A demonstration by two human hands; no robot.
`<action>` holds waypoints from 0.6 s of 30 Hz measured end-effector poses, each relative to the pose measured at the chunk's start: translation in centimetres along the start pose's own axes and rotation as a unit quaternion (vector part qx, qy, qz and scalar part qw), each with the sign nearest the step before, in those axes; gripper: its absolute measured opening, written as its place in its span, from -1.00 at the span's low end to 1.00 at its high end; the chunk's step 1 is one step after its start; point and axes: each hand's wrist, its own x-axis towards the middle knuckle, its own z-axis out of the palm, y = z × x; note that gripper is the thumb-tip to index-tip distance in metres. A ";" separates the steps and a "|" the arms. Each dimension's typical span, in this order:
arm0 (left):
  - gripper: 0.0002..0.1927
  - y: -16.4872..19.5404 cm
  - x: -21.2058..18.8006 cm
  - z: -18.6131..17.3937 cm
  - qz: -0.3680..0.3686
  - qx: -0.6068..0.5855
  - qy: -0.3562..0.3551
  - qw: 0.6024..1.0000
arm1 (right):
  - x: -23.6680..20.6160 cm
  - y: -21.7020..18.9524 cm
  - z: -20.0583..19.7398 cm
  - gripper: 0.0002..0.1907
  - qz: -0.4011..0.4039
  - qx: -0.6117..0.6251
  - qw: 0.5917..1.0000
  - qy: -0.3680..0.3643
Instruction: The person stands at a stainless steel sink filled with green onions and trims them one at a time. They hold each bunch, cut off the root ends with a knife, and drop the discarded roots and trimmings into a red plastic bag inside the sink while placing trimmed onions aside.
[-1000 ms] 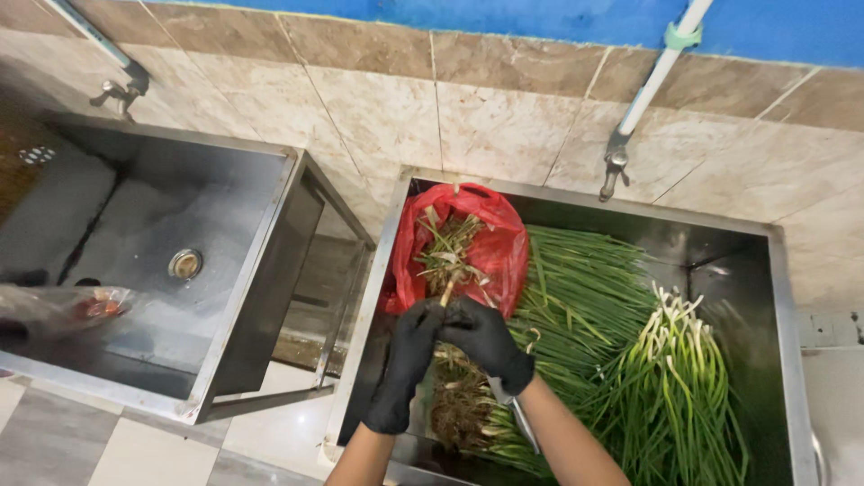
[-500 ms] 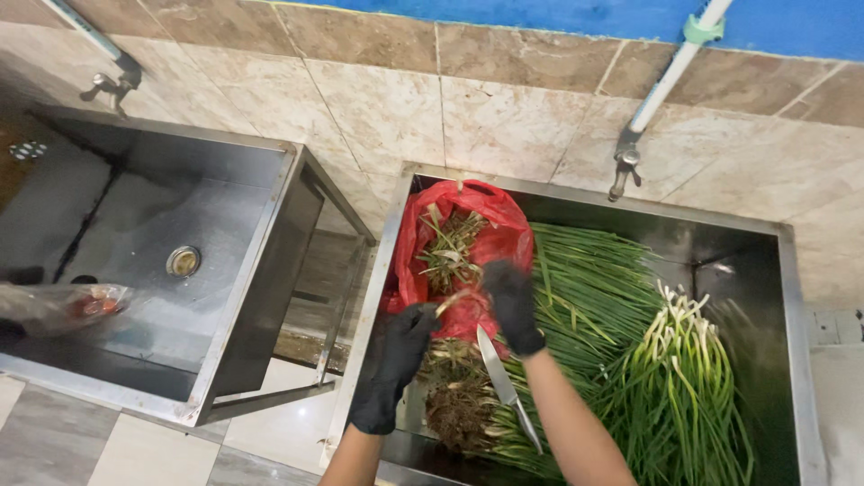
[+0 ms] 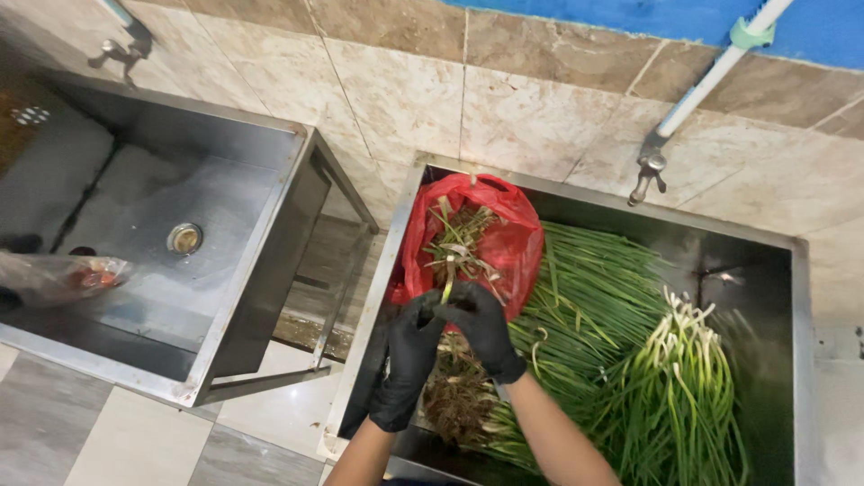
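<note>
Both my hands wear black gloves and meet over the left part of the right steel sink (image 3: 801, 297). My left hand (image 3: 409, 355) and my right hand (image 3: 481, 328) together pinch one green onion stalk (image 3: 446, 286) that sticks up in front of a red plastic bag (image 3: 508, 243). The bag holds roots and trimmings. A big heap of green onions (image 3: 594, 306) fills the sink, with a white-ended bunch (image 3: 679, 369) on the right. A clump of rooty ends (image 3: 454, 405) lies under my hands. No knife is visible now.
An empty steel sink (image 3: 180, 297) with a drain (image 3: 184, 238) stands on the left, a clear plastic bag (image 3: 54, 279) on its near edge. A tap (image 3: 648, 171) on a white pipe hangs above the right sink. Tiled wall behind, tiled floor below.
My left hand has come up from below to join the right hand at the stalk. The knife seen along my right forearm half a second ago is out of sight.
</note>
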 end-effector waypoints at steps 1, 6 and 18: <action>-0.68 0.3 -0.2 0.1 0.001 -0.009 0.000 1.000 | -1.2 -0.1 0.4 -0.75 0.000 -0.056 0.998 0.009; -0.62 1.5 -0.6 -0.1 -0.004 0.032 -0.022 0.999 | -2.6 -0.6 1.0 -0.83 -0.065 -0.166 0.980 0.086; -0.77 3.2 -0.7 -5.2 -0.066 0.090 -0.061 0.992 | 4.9 -1.7 -5.7 -0.92 -0.253 -0.240 0.928 0.129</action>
